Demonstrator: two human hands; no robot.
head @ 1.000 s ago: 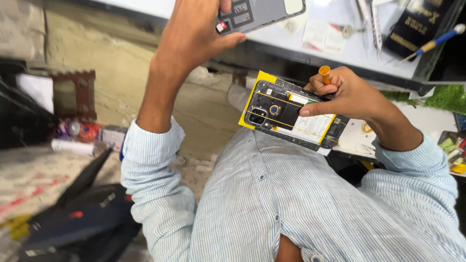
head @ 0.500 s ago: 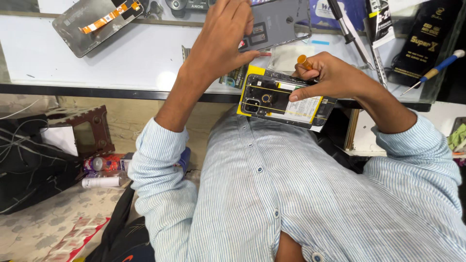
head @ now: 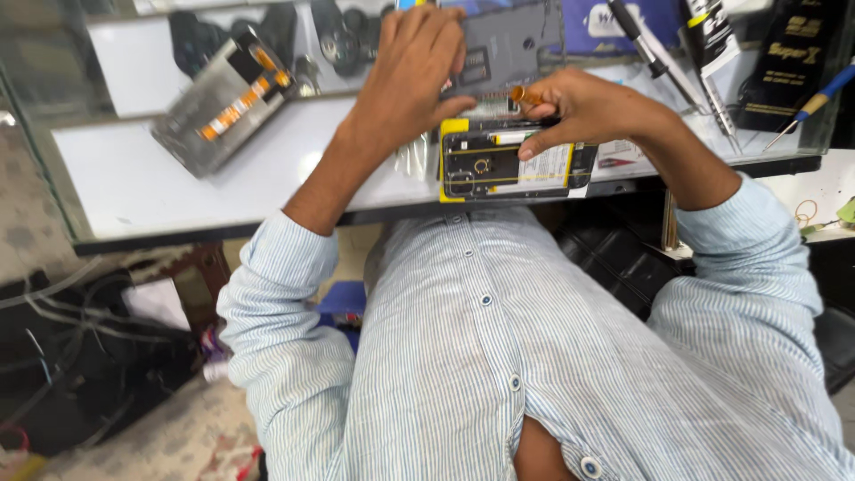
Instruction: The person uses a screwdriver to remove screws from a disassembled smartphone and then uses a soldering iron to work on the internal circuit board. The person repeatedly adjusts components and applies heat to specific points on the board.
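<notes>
White glass-topped counter (head: 223, 169) across the far side, striped shirt near. Opened phone (head: 512, 165) at the counter's near edge, clamped by right hand (head: 588, 111), long axis left to right, yellow-edged camera end pointing left, innards facing up. Orange-handled tool (head: 525, 93) pinched in the same hand. Left hand (head: 414, 76) spread flat on grey back cover (head: 508, 49), just beyond the phone. Compared with half a second earlier: phone lower, now level over the counter edge; hands closer together.

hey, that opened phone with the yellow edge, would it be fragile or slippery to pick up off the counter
Probably fragile: the opened phone has its back off, so boards and thin cables lie bare. It looks flat and stiff, unlikely to roll. On the smooth white counter it may slide; the right hand pins its top edge.
</notes>
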